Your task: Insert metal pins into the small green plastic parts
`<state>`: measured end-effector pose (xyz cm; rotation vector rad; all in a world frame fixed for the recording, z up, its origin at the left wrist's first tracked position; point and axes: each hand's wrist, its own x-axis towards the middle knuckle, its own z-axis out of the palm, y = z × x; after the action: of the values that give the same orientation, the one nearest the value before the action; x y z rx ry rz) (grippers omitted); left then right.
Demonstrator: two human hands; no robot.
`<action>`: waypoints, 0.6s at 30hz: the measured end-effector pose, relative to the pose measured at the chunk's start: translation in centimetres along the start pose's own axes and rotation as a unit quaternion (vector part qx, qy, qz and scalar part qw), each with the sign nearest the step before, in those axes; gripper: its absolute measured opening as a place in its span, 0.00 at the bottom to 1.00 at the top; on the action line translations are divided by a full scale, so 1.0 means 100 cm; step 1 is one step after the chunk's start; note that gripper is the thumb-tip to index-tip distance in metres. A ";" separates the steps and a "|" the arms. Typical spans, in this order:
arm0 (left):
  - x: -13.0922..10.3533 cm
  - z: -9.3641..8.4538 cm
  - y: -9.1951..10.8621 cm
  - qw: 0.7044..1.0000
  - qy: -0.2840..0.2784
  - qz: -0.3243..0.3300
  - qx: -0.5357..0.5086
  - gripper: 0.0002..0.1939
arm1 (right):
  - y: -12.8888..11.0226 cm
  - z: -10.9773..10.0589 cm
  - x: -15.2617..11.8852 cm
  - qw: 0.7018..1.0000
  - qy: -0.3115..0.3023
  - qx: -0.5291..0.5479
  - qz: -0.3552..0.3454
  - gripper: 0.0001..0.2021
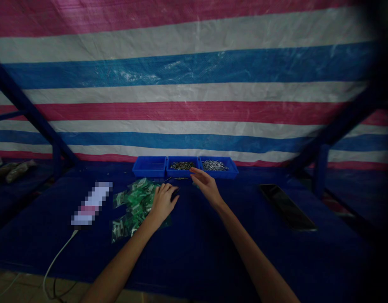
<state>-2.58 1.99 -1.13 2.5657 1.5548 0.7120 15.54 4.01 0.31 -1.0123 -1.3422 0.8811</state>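
Observation:
My left hand [164, 201] is palm down at the right side of a pile of small clear-and-green plastic bags [140, 202]. Its thumb stands apart from the fingers, and a dark patch between them is too dim to make out. My right hand [207, 185] is held just in front of the blue bins, its fingers extended and thumb apart. Nearest to its fingertips is the middle bin [182, 173], containing brownish metal pieces. Silvery metal pieces [214, 165] fill part of the right bin [222, 174]. A few thin pieces [180, 179] lie before the middle bin.
The left bin [148, 173] completes the row. A phone with a lit, blurred screen [92, 204] and white cable [59, 255] lies left; a dark phone [287, 207] lies right. Blue frame bars [38, 113] flank the blue table, with a striped sheet [187, 111] behind.

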 end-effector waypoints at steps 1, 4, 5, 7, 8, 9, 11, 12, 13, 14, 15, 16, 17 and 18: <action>0.000 0.000 -0.001 1.000 0.005 -0.008 0.008 0.12 | 0.001 0.002 -0.002 0.999 -0.011 -0.033 -0.013 0.15; 0.000 -0.001 -0.002 0.999 0.007 -0.025 0.021 0.09 | 0.003 0.006 -0.007 0.987 -0.050 -0.138 -0.061 0.10; 0.000 -0.001 -0.002 0.999 0.007 -0.028 0.022 0.08 | 0.004 0.008 -0.009 0.981 -0.064 -0.166 -0.077 0.10; 0.000 -0.002 -0.001 0.999 0.008 -0.031 0.019 0.05 | 0.006 0.010 -0.013 0.967 -0.095 -0.213 -0.104 0.10; 0.000 -0.003 -0.001 0.999 0.008 -0.033 0.015 0.05 | 0.006 0.011 -0.014 0.958 -0.111 -0.240 -0.113 0.10; 0.001 -0.003 0.000 0.999 0.008 -0.035 0.010 0.04 | 0.007 0.012 -0.015 0.947 -0.125 -0.269 -0.119 0.11; 0.001 -0.003 0.001 0.999 0.008 -0.042 -0.009 0.04 | 0.006 0.012 -0.018 0.925 -0.146 -0.329 -0.123 0.11; 0.002 -0.004 0.001 0.999 0.009 -0.047 -0.022 0.04 | 0.006 0.012 -0.019 0.915 -0.150 -0.354 -0.122 0.10; 0.002 -0.004 0.001 0.998 0.012 -0.052 -0.038 0.04 | 0.005 0.012 -0.019 0.907 -0.151 -0.375 -0.119 0.09; 0.003 -0.004 0.001 0.997 0.017 -0.056 -0.053 0.04 | 0.004 0.012 -0.020 0.901 -0.149 -0.390 -0.117 0.08; 0.004 -0.004 0.000 0.996 0.022 -0.059 -0.069 0.03 | 0.002 0.012 -0.020 0.898 -0.145 -0.400 -0.114 0.06; 0.004 -0.004 -0.001 0.994 0.027 -0.060 -0.083 0.03 | 0.001 0.011 -0.020 0.897 -0.138 -0.406 -0.111 0.05; 0.005 -0.004 -0.002 0.993 0.034 -0.060 -0.096 0.03 | -0.001 0.011 -0.019 0.897 -0.130 -0.408 -0.107 0.04; 0.006 -0.004 -0.003 0.992 0.040 -0.058 -0.109 0.04 | -0.003 0.011 -0.019 0.900 -0.122 -0.406 -0.104 0.04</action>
<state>-2.76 2.53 -0.66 2.2980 1.5391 0.9257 14.35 2.22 -0.15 -1.3712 -2.0688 0.2599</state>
